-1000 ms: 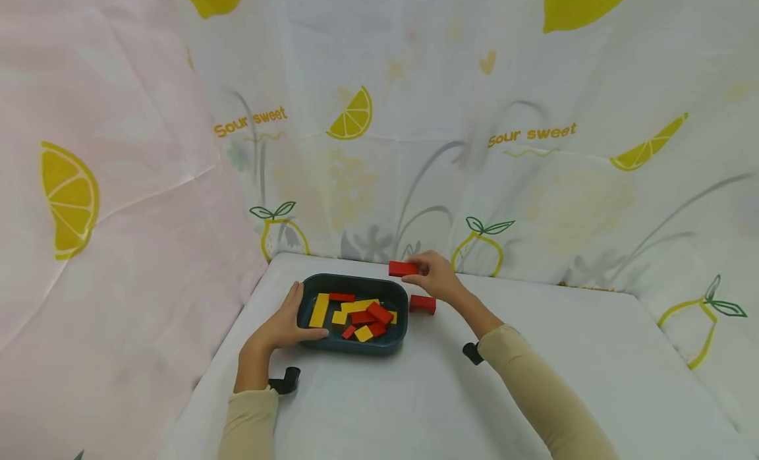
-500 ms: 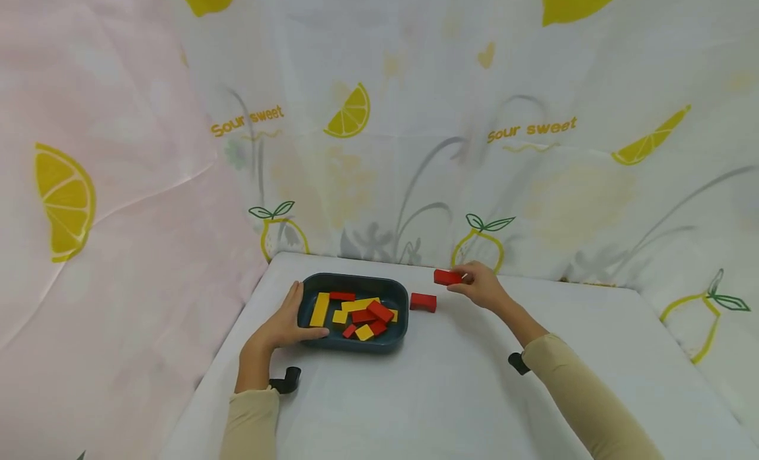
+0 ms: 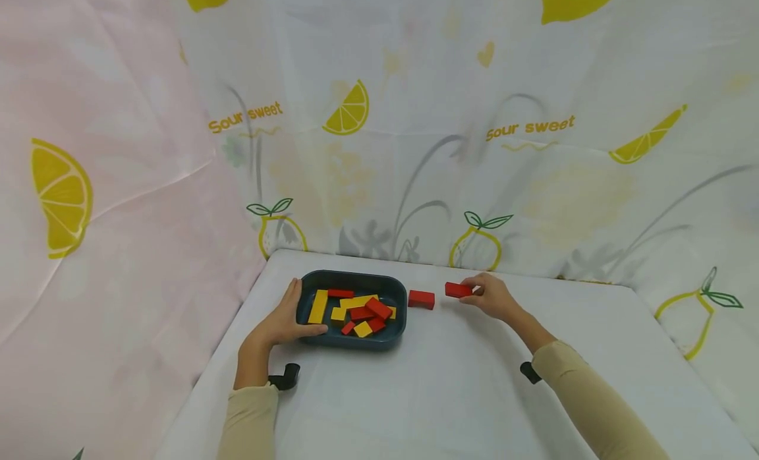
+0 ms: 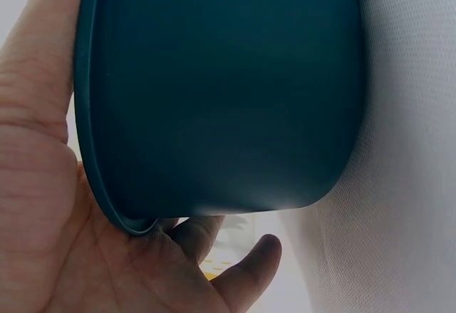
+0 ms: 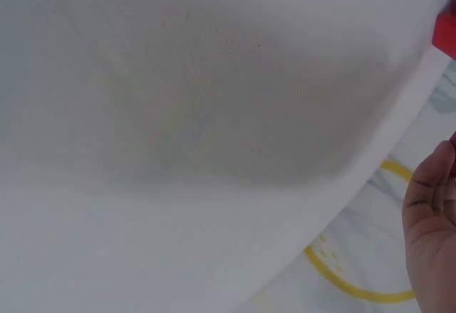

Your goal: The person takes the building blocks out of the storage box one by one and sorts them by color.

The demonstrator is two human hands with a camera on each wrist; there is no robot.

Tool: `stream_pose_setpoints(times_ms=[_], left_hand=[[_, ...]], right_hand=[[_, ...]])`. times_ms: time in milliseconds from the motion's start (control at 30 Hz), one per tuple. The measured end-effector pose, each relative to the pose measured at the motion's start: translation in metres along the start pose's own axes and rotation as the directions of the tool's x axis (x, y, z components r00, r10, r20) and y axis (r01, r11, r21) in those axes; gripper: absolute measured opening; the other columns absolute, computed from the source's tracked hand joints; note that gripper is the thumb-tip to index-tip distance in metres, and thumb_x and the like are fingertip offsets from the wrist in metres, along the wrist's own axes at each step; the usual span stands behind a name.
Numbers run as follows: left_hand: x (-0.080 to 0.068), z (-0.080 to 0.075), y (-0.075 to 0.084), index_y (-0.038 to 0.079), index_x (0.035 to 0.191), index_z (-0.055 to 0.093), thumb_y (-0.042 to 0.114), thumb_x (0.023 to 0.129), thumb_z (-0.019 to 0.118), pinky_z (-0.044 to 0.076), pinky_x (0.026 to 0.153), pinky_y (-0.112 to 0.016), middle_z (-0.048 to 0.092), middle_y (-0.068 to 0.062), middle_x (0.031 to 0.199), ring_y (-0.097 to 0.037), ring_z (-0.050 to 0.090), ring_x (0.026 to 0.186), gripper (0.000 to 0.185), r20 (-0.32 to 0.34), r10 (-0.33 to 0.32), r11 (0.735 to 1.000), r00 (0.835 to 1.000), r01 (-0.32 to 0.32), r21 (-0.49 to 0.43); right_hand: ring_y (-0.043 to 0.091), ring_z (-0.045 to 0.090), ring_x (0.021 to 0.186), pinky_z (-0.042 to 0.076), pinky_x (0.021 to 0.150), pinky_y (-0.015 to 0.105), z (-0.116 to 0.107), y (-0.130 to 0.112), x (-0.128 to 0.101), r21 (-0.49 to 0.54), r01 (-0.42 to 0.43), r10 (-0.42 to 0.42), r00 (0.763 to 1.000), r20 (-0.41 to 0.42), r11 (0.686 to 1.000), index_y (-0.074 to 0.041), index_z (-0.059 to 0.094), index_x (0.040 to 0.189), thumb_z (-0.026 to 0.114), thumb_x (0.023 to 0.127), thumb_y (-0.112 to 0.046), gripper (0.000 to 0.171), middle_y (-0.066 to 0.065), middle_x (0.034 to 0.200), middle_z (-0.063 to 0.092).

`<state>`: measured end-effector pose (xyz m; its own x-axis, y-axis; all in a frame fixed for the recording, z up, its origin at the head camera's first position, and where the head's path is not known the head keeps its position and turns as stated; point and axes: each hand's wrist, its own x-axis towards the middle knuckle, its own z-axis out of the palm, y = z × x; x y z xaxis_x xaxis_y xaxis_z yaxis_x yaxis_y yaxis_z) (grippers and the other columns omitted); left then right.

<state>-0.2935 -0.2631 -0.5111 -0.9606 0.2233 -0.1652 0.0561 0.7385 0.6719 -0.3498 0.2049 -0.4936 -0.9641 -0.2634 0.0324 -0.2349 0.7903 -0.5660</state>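
Observation:
My left hand point(image 3: 282, 321) holds the left end of a dark teal tub point(image 3: 356, 342), its thumb along the front rim and its fingers at the far side. In the left wrist view the palm point(image 4: 135, 270) lies against the tub's rim, and the tub's outer wall point(image 4: 228, 99) fills the middle. My right hand point(image 3: 492, 296) pinches a red block point(image 3: 456, 290) between thumb and fingers, right of the tub. Between that block and the tub, another red block point(image 3: 421, 300) stands on the table. Only part of the right hand point(image 5: 434, 234) shows in the right wrist view.
Several yellow and red blocks lie in the tub, among them a long yellow block point(image 3: 317, 307) and a tilted red block point(image 3: 378, 308). White cloth covers the table point(image 3: 439, 394). A lemon-print curtain point(image 3: 415, 170) hangs behind it, with a pink sheet point(image 3: 130, 302) at left.
My right hand has carried the red block from above the tub's far right corner rightward, then lower and nearer, past the standing red block. The left hand and tub have stayed put.

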Motion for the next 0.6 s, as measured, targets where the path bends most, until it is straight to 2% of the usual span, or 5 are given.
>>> stream_pose_setpoints(times_ms=[367, 600], left_hand=[[-0.001, -0.001, -0.001, 0.0, 0.156, -0.01, 0.057, 0.075, 0.08, 0.009, 0.121, -0.06, -0.013, -0.022, 0.165, -0.042, -0.003, 0.153, 0.134, -0.017, 0.004, 1.0, 1.0, -0.004, -0.026], [0.001, 0.001, -0.001, 0.001, 0.156, -0.01, 0.057, 0.074, 0.08, 0.008, 0.121, -0.059, -0.013, -0.021, 0.165, -0.04, -0.004, 0.153, 0.135, -0.006, -0.001, 0.999, 1.0, 0.0, -0.036]], right_hand=[[0.024, 0.061, 0.091, 0.056, 0.082, 0.039, 0.016, 0.006, 0.006, -0.068, -0.003, 0.008, 0.997, 0.082, 0.998, -0.006, 0.072, 0.114, 0.078, 0.085, -0.018, 0.032, 0.012, 0.105, 0.065], [0.025, 0.059, 0.098, 0.056, 0.083, 0.038, 0.024, 0.012, 0.009, -0.028, -0.081, 0.084, 0.987, 0.138, 0.996, -0.006, 0.072, 0.117, 0.08, 0.084, -0.023, 0.038, 0.012, 0.109, 0.066]])
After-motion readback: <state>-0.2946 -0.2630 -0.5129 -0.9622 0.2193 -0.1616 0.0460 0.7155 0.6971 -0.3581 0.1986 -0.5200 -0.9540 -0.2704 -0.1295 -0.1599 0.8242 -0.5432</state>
